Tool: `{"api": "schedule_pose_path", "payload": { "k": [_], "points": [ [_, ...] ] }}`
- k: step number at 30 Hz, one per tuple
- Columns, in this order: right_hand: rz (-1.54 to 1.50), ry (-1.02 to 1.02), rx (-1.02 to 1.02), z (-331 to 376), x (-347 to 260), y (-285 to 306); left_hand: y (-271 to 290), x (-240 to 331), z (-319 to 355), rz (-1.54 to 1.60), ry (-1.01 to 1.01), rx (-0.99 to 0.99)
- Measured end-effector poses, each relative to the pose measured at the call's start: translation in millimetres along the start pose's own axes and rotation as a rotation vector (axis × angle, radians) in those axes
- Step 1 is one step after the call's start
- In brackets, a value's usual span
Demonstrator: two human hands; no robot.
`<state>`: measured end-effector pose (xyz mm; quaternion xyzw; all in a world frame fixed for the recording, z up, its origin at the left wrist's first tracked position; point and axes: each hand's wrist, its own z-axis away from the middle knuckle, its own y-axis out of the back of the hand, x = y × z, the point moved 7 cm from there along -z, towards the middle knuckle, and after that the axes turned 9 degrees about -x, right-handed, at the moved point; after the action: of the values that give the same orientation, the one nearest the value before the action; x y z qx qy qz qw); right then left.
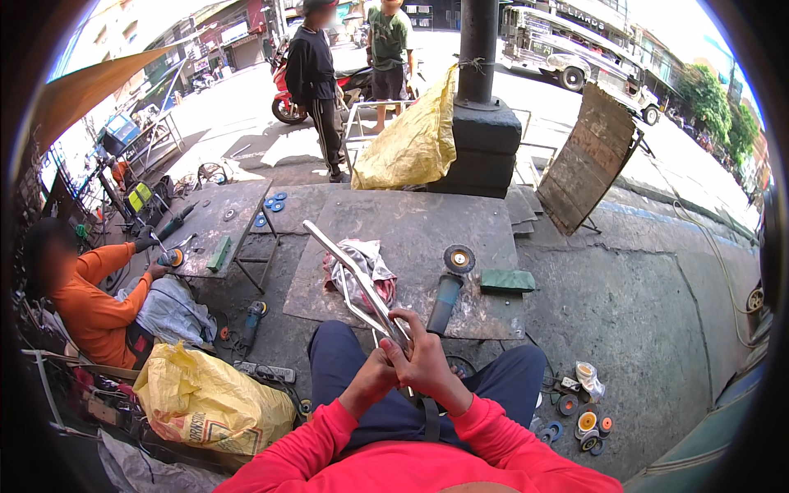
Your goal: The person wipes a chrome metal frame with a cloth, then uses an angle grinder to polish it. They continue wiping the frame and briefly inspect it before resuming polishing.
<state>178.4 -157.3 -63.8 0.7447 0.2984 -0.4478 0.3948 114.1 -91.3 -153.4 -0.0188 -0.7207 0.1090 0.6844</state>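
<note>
Both hands meet over the person's lap: the right hand (429,361) is closed around the near end of a bent chrome tube (355,279), and the left hand (374,376) pinches the same end just beside it. The tube's long axis runs up and to the left from that grip, over the slab's (485,222) near edge and across a rag (370,261) (an angle grinder (448,292) lies just right). Of the 2, the right hand sits further up the tube.

Hard daylight, sun high. Far street (657,156) blown out to near white, sky clipped. Near work area sits in softer shade under the orange awning (90,86), far left. Short dark shadows below the low table (222,222). Strong fisheye bending, black vignette around the rim. Centre sharp, edges soft.
</note>
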Motion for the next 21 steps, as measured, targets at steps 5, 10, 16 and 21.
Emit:
{"api": "schedule_pose_path", "payload": {
  "k": [5,10,16,21],
  "points": [
    [-0.01,-0.02,-0.005,1,3,-1,0,1,0,0.049,0.007,0.01],
    [-0.046,-0.023,0.012,0,3,-1,-1,-9,2,0.381,0.11,0.05],
    [-0.031,-0.088,0.004,1,3,0,1,-19,4,0.398,0.165,0.063],
    [-0.052,-0.064,0.062,1,1,3,-2,-14,6,0.425,0.166,0.038]
  ]
}}
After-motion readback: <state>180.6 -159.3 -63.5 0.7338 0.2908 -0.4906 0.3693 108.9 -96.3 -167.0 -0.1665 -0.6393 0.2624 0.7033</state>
